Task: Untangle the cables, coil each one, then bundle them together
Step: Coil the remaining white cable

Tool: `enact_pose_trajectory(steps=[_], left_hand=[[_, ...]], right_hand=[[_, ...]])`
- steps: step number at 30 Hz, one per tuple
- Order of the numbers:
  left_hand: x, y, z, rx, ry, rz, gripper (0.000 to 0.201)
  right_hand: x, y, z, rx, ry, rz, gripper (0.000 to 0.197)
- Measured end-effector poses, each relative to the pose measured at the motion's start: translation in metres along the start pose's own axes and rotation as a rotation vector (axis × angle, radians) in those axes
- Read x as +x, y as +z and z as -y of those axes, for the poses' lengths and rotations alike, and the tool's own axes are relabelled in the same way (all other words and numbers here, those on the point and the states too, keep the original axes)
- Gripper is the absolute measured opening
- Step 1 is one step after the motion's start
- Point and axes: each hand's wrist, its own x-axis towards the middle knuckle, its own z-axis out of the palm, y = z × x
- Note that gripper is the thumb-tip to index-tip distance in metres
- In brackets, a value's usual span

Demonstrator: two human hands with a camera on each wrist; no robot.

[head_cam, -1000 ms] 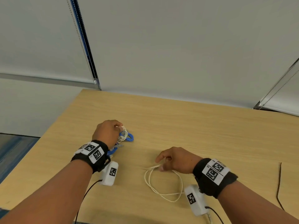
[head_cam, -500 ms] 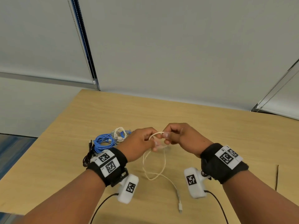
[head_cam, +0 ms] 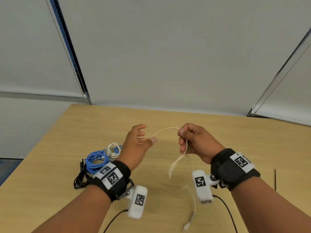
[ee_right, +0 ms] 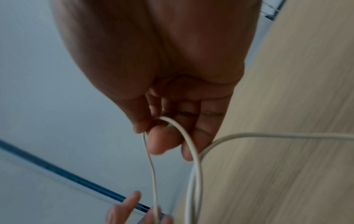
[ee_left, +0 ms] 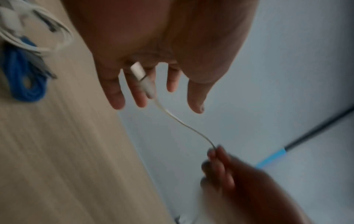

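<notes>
Above the desk (head_cam: 168, 118), both hands hold one white cable (head_cam: 165, 129) in the air. The right hand (head_cam: 196, 143) has a closed grip, thumb and curled fingers pinching the cable, which loops down past its palm to a plug lying on the near desk. The left hand (head_cam: 136, 145) is spread wide, fingers straight; the cable's other plug (ee_left: 142, 78) lies across those fingers (ee_left: 138, 91). Left of that hand, coiled blue cable (head_cam: 96, 159), a second white coil (head_cam: 111, 148) and a black cable (head_cam: 80, 179) sit together.
</notes>
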Motion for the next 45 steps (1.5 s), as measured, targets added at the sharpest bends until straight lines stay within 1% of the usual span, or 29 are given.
enact_pose_trajectory(steps=[1, 3, 5, 6, 7, 9, 10, 12, 13, 15, 17, 18, 19, 21, 23, 24, 26, 28, 29, 30, 32, 34, 36, 38, 40, 41, 43, 45], left_hand=[[-0.004, 0.008, -0.002, 0.037, 0.029, 0.027, 0.063], [-0.011, 0.019, -0.006, -0.032, 0.052, 0.08, 0.076], [-0.015, 0.026, -0.006, -0.099, 0.024, 0.167, 0.079], [-0.017, 0.028, -0.005, -0.1, 0.01, 0.217, 0.072], [-0.019, 0.029, -0.003, -0.102, -0.001, 0.26, 0.057], [-0.022, 0.026, -0.002, -0.114, -0.046, 0.298, 0.014], [-0.022, 0.025, -0.001, -0.14, -0.081, 0.313, 0.011], [-0.023, 0.022, -0.003, -0.196, -0.162, 0.372, 0.021], [-0.023, 0.022, -0.005, -0.183, -0.181, 0.402, 0.023], [-0.024, 0.025, -0.006, -0.066, -0.164, 0.438, 0.025], [-0.024, 0.029, -0.006, 0.012, -0.146, 0.408, 0.025], [-0.022, 0.03, -0.005, 0.004, -0.158, 0.37, 0.023], [-0.021, 0.029, -0.005, -0.053, -0.2, 0.323, 0.02], [-0.016, 0.024, -0.008, -0.259, -0.302, 0.225, 0.017], [-0.012, 0.017, -0.012, -0.407, -0.338, 0.173, 0.016], [-0.011, 0.016, -0.013, -0.435, -0.337, 0.176, 0.016], [-0.01, 0.015, -0.017, -0.459, -0.333, 0.215, 0.017], [-0.01, 0.015, -0.018, -0.526, -0.34, 0.228, 0.015], [-0.009, 0.014, -0.018, -0.573, -0.342, 0.215, 0.014], [-0.008, 0.012, -0.018, -0.611, -0.337, 0.194, 0.014], [-0.005, 0.009, -0.017, -0.638, -0.31, 0.137, 0.015], [-0.001, 0.006, -0.016, -0.652, -0.277, 0.068, 0.017], [0.003, 0.002, -0.016, -0.683, -0.264, 0.0, 0.019], [0.005, -0.003, -0.017, -0.725, -0.241, -0.053, 0.021], [0.006, -0.009, -0.017, -0.789, -0.199, -0.083, 0.023], [0.007, -0.011, -0.016, -0.83, -0.172, -0.094, 0.025], [0.01, -0.015, -0.017, -0.917, -0.127, -0.108, 0.027], [0.01, -0.015, -0.016, -0.979, -0.103, -0.113, 0.028]], right_hand=[[0.001, 0.001, 0.0, 0.097, 0.006, -0.018, 0.015], [0.004, 0.001, 0.0, 0.257, 0.013, -0.03, 0.016], [0.006, -0.002, 0.001, 0.365, 0.016, -0.04, 0.017], [0.007, -0.003, 0.002, 0.408, 0.018, -0.054, 0.017], [0.009, -0.005, 0.003, 0.444, 0.02, -0.073, 0.017], [0.01, -0.009, 0.004, 0.474, 0.018, -0.115, 0.014], [0.01, -0.011, 0.004, 0.471, 0.012, -0.134, 0.013], [0.011, -0.013, 0.002, 0.467, 0.002, -0.15, 0.012], [0.01, -0.013, 0.001, 0.473, -0.001, -0.141, 0.012], [0.009, -0.008, 0.001, 0.493, -0.013, -0.097, 0.012], [0.007, -0.001, 0.001, 0.51, -0.042, -0.045, 0.006], [0.006, 0.001, 0.001, 0.503, -0.066, -0.026, 0.006], [0.005, 0.002, 0.0, 0.463, -0.09, -0.015, 0.009], [-0.001, 0.004, -0.004, 0.296, -0.123, 0.006, 0.013], [-0.007, 0.01, -0.011, 0.119, -0.096, 0.049, 0.008], [-0.008, 0.013, -0.016, 0.046, -0.069, 0.063, 0.007], [-0.007, 0.021, -0.027, -0.068, -0.051, 0.03, 0.009], [-0.006, 0.026, -0.033, -0.081, -0.068, -0.028, 0.011], [-0.005, 0.026, -0.035, -0.074, -0.062, -0.021, 0.015], [-0.005, 0.026, -0.037, -0.08, -0.045, 0.017, 0.02], [-0.007, 0.024, -0.043, -0.112, -0.001, 0.109, 0.038], [-0.006, 0.022, -0.052, -0.03, 0.059, 0.166, 0.06], [-0.004, 0.017, -0.059, 0.216, 0.126, 0.144, 0.074], [0.001, 0.009, -0.061, 0.467, 0.193, 0.044, 0.074], [0.008, 0.0, -0.06, 0.618, 0.274, -0.044, 0.071], [0.012, -0.005, -0.06, 0.676, 0.316, -0.075, 0.074], [0.019, -0.012, -0.057, 0.729, 0.378, -0.12, 0.083], [0.02, -0.014, -0.054, 0.69, 0.408, -0.13, 0.089]])
